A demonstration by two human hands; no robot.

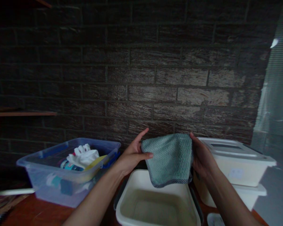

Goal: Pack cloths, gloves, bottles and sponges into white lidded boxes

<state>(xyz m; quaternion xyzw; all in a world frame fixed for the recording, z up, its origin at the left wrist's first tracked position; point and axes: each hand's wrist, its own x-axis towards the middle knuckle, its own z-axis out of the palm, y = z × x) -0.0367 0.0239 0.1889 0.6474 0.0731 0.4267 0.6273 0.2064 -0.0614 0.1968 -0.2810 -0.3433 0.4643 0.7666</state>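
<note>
A green textured cleaning cloth (pixel 169 160) with a dark checked border hangs between my two hands. My left hand (pixel 132 155) pinches its left upper corner, thumb in front and index finger stretched upward. On the other side, my right hand (pixel 201 157) grips the right upper edge; its fingers are partly hidden behind the cloth. Right below is a cream plastic basin (pixel 124 204) with grey side handles, and the cloth's lower edge hangs over its far rim.
To the left stands a clear plastic bin (pixel 54 188) holding white gloves (pixel 85 157), a yellow item and bottles. Stacked white lidded boxes (pixel 238 163) are at the right. A brick wall (pixel 141 78) rises behind the wooden table (pixel 42 212); a shelf (pixel 23 114) juts in at left.
</note>
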